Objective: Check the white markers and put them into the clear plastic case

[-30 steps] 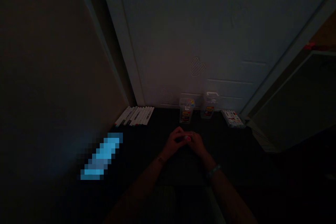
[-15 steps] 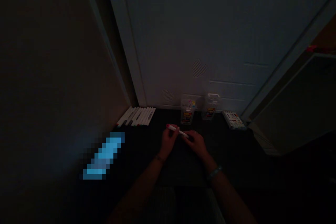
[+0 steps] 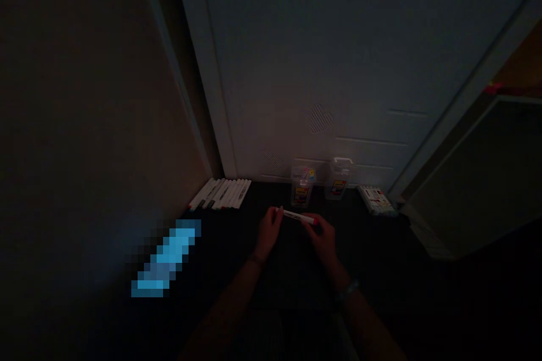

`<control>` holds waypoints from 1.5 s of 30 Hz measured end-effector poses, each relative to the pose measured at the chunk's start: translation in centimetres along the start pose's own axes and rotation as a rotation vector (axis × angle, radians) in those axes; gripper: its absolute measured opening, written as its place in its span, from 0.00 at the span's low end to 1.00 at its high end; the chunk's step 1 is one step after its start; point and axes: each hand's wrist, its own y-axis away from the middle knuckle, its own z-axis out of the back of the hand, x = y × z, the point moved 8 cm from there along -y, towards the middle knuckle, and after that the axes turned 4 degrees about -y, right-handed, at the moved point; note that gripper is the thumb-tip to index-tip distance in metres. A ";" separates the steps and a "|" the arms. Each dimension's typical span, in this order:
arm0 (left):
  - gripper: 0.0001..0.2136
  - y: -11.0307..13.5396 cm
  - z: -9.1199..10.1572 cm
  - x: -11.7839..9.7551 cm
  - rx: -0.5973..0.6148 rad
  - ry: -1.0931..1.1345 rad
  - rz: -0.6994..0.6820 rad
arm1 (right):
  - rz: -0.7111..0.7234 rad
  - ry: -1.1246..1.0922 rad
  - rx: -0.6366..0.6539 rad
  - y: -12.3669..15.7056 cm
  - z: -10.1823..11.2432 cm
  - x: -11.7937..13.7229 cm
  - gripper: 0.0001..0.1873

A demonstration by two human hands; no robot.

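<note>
The scene is very dim. A white marker with reddish ends is held level between my two hands over a dark floor. My left hand pinches its left end, fingers closed. My right hand grips its right end, fingers closed; a band shows on that wrist. A row of several white markers lies on the floor to the left, by the wall.
Two clear plastic marker boxes stand against a white door. A flat marker pack lies to their right. A glowing blue pixelated patch sits on the left. A wall rises at left.
My hands were clasped together a second ago; they have moved apart and now hold the marker stretched level between them. The view has shifted slightly.
</note>
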 end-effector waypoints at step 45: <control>0.14 0.5 0.8 -2.3 -0.040 0.092 -0.072 | -0.455 -0.591 -0.135 -0.4 -0.8 -7.1 0.19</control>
